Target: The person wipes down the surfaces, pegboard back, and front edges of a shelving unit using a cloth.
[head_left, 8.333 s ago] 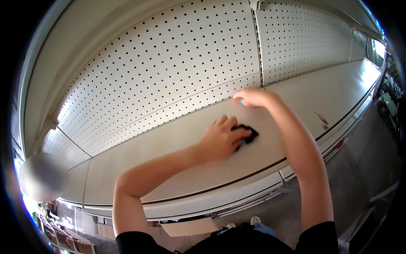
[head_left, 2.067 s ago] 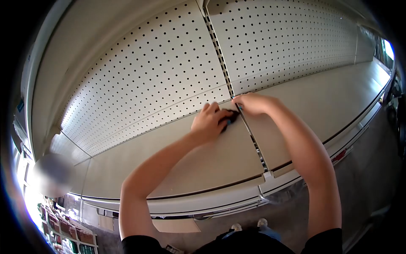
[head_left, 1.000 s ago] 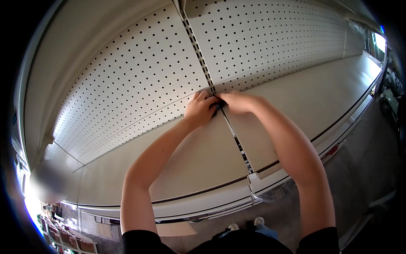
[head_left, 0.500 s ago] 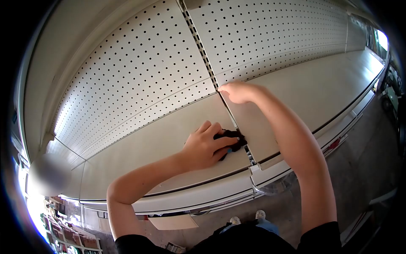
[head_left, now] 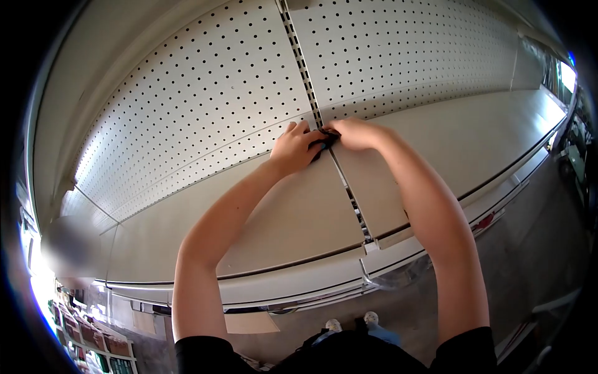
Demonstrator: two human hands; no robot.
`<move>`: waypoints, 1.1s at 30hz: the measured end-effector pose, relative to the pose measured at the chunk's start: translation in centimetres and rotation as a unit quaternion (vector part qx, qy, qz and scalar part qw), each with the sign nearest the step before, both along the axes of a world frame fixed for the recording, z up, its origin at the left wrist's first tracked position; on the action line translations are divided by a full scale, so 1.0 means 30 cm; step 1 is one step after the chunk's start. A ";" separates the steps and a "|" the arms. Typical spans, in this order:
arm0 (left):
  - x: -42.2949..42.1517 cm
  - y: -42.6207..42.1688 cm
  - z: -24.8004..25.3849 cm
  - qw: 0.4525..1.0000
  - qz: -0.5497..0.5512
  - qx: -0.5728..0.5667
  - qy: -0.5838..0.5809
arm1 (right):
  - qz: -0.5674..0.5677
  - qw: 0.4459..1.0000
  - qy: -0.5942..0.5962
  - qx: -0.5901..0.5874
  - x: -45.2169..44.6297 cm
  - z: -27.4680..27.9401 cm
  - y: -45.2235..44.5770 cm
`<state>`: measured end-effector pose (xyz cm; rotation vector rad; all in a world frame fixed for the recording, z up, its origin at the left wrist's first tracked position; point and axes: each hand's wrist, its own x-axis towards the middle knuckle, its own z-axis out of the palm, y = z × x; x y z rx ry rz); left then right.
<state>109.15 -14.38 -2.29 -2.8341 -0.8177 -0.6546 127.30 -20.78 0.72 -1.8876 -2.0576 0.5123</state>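
Observation:
My left hand is closed on a dark cloth, at the back of the beige shelf where it meets the perforated panel. Close on its right, my right hand has its fingers curled by the cloth's right end, at the foot of the slotted upright. What those fingertips hold, if anything, is hidden. From the hands a narrow gap between two shelf boards runs to the front edge.
The right-hand shelf board stretches toward a bright opening. A clear plastic piece hangs below the front edge. At the lower left are racks with goods and a blurred round shape. Two shoes show on the floor.
Half a second ago my left hand was lower, near the shelf's front edge; it has moved back with the cloth beside my right hand. Earlier both hands worked farther right and the gap was covered or unseen.

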 end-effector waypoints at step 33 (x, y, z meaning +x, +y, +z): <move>-0.132 0.024 -0.008 0.999 0.012 -0.011 0.034 | 0.030 0.999 -0.018 0.014 -0.003 -0.017 0.021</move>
